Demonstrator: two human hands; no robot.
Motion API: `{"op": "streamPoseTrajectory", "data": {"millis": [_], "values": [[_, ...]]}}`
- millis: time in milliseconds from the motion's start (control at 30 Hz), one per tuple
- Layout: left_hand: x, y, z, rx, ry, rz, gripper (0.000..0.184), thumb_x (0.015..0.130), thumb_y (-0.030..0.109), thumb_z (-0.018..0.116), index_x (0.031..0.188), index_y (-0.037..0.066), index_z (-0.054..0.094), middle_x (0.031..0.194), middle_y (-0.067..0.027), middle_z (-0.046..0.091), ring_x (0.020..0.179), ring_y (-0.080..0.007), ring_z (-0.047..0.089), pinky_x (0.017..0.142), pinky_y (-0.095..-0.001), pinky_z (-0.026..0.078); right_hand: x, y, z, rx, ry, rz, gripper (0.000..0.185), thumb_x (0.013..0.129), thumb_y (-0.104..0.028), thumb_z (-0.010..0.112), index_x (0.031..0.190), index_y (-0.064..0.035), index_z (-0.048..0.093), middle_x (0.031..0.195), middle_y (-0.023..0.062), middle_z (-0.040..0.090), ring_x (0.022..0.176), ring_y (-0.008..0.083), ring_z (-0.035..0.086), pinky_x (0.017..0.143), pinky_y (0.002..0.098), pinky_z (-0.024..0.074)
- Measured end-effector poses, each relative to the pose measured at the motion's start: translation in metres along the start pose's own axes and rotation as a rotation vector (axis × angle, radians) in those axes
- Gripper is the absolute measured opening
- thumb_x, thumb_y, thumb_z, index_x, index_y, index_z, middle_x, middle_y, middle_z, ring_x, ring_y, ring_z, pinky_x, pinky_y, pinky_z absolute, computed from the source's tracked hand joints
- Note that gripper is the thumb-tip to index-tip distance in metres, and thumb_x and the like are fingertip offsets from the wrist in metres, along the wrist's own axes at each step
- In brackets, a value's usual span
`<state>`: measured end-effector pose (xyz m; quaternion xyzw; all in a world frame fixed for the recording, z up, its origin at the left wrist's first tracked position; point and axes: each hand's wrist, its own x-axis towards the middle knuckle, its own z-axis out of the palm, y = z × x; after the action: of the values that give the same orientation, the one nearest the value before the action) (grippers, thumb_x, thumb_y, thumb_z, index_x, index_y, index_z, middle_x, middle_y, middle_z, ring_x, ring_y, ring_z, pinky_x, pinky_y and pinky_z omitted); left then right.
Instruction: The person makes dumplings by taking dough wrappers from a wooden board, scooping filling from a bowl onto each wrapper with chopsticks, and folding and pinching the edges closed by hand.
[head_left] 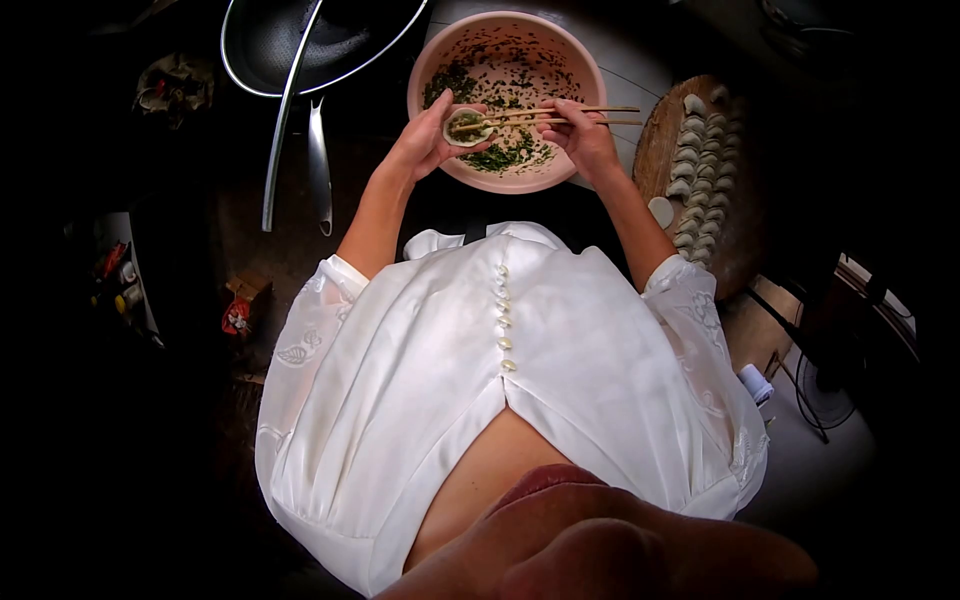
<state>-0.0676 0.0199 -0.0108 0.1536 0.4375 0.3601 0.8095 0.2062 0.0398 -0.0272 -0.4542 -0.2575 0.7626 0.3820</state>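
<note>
Cupped in my left hand [432, 138] is a round dumpling wrapper [453, 137] with green filling [466, 124] in its middle. My right hand [583, 138] grips a pair of chopsticks [540, 115], whose tips touch the filling on the wrapper. Both hands are over the near half of a pink bowl [590, 60]. Chopped green filling [508, 155] lies in the bowl and small bits cling to its inner wall.
On the right, a round wooden board [655, 150] carries rows of folded dumplings [705, 170] and a flat wrapper [661, 211]. A dark pan [340, 45] sits upper left, with a metal-handled utensil [319, 170] below it. A fan [826, 390] stands lower right.
</note>
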Motion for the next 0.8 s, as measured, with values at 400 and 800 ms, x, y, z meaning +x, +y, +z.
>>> {"op": "streamPoseTrajectory", "data": {"millis": [400,800], "values": [[0.0,-0.002,0.003,-0.033,-0.007,-0.003,0.062,0.111,0.044,0.03,0.136,-0.01,0.048,0.136,-0.0214,0.056,0.122,-0.032,0.061,0.098,-0.0452,0.06,-0.004,0.0,-0.008,0.024,0.03,0.01,0.03,0.103,-0.022,0.058,0.114,0.0041,0.065,0.095,0.0116,0.072,0.085,0.0174,0.073,0.075,0.0252,0.0615],[0.002,-0.008,-0.003,-0.041,-0.057,0.0,0.06,0.111,0.043,0.033,0.142,-0.007,0.038,0.134,-0.0214,0.057,0.121,-0.035,0.061,0.098,-0.0464,0.06,-0.01,0.002,-0.006,-0.026,-0.009,0.015,0.03,0.103,-0.022,0.059,0.113,0.0051,0.065,0.095,0.0124,0.072,0.083,0.0178,0.073,0.074,0.0264,0.0623]]}}
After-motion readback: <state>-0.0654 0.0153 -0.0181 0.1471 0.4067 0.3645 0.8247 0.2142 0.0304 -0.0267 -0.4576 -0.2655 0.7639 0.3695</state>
